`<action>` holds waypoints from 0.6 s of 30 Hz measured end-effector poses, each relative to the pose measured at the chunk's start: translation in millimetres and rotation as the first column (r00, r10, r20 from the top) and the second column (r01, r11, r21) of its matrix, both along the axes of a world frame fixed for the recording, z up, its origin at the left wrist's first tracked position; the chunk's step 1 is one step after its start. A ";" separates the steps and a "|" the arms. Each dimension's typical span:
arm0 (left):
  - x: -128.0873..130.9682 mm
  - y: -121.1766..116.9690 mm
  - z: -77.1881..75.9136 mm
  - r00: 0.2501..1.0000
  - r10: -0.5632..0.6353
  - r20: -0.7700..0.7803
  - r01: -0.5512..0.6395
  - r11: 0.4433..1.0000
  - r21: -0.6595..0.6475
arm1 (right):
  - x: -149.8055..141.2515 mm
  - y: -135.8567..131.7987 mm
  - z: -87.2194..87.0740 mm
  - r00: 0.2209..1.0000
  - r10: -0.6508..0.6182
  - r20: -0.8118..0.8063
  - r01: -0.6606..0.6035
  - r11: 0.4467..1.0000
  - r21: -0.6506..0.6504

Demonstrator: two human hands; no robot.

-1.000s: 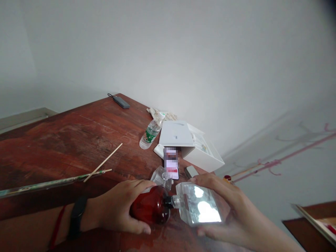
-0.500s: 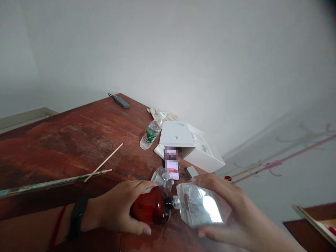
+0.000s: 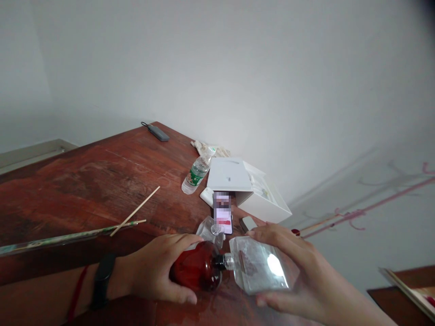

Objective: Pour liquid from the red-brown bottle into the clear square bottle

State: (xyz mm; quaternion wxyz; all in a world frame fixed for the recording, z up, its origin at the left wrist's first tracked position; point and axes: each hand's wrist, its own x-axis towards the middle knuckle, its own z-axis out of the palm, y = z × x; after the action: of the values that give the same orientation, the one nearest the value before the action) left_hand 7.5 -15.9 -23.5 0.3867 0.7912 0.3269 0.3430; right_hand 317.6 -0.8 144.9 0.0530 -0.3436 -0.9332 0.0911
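Observation:
My left hand [image 3: 163, 269] is wrapped round a dark red-amber bottle [image 3: 197, 268], which lies tilted with its black neck toward the right. A clear, flat-sided pouch or bottle [image 3: 258, 267] with a ribbed spout is gripped by my right hand [image 3: 302, 271], thumb below and fingers above. The spout [image 3: 229, 261] meets the black neck [image 3: 219, 262] end to end; whether one sits inside the other I cannot tell. Just behind the amber bottle lies another clear plastic container [image 3: 207, 228].
On the wooden table [image 3: 84, 181] stand a water bottle [image 3: 197, 172] and a white box [image 3: 231, 174]. A phone [image 3: 223, 215] leans against the box. Thin sticks [image 3: 136, 210] lie at left, a grey device [image 3: 158, 132] at the far corner. A pink rack [image 3: 374, 208] is at right.
Both hands keep the same hold, and the bottle and clear container stay joined at their mouths. The whole view has shifted very slightly.

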 end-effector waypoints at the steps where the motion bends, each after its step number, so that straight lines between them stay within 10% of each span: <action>1: 0.0 0.4 -0.3 1.000 -0.003 0.003 0.003 1.000 -0.001 | -0.4 -0.2 0.5 1.000 0.003 -0.002 -0.003 1.000 -0.002; 18: -2.4 3.2 0.8 1.000 -0.015 0.012 0.015 1.000 0.008 | -8.7 -0.9 10.4 0.999 0.024 0.045 -0.028 0.995 0.101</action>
State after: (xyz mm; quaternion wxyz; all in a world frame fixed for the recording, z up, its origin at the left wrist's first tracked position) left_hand 5.1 -12.8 -22.8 0.3883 0.7930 0.3174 0.3460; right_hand 308.9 -1.7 155.3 0.0486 -0.3303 -0.9419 0.0367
